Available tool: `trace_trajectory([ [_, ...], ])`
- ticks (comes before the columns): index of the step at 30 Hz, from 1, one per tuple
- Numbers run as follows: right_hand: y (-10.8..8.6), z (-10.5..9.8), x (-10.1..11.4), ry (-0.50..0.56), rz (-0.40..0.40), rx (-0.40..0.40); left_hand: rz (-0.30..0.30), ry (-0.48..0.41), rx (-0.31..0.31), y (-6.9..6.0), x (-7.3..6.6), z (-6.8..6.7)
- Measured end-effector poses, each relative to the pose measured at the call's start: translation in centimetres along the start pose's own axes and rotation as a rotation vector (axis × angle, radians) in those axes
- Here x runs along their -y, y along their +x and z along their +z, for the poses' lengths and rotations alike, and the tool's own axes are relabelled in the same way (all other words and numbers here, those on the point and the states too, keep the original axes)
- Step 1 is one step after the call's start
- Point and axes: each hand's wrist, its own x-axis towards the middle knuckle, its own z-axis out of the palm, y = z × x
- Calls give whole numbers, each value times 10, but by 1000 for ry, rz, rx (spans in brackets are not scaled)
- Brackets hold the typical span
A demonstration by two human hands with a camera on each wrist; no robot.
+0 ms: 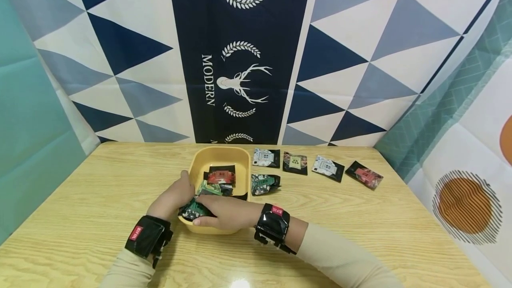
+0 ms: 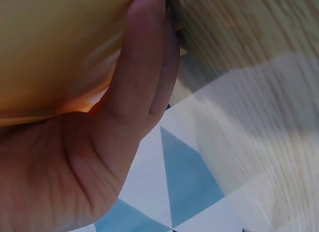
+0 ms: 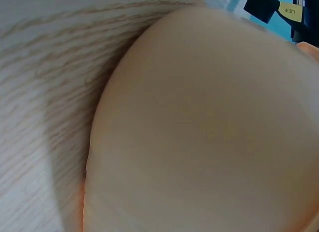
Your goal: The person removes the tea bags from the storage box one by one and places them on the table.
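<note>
A yellow plastic bin (image 1: 240,158) stands on the table with several small packets inside. My left hand (image 1: 173,197) is at its left side; in the left wrist view the nearly straight fingers (image 2: 142,52) lie along the outer wall. Its thumb is hidden there. Over the bin's near part, my right hand (image 1: 230,211) has its thumb and fingers about a green-and-black packet (image 1: 196,210), whose far edge is covered. Behind it in the bin lie a red-and-black packet (image 1: 221,176) and a light green one (image 1: 210,187). The bin's wall (image 3: 199,132) fills most of the right wrist view.
Right of the bin lie a green packet (image 1: 264,184), a white-and-black packet (image 1: 266,158), a brown packet with a green label (image 1: 295,162), another white-and-black packet (image 1: 329,168) and a red-labelled packet (image 1: 364,174). Patterned cloth (image 1: 236,57) hangs behind the wooden table (image 1: 100,199).
</note>
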Motion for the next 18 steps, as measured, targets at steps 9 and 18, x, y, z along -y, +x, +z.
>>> trace_trajectory([
  [9,-2,2,2,-52,16,29,-1,-31,12,1,1,-1],
  [18,-8,5,10,-60,-65,18,-3,-21,-21,-2,-2,1],
])
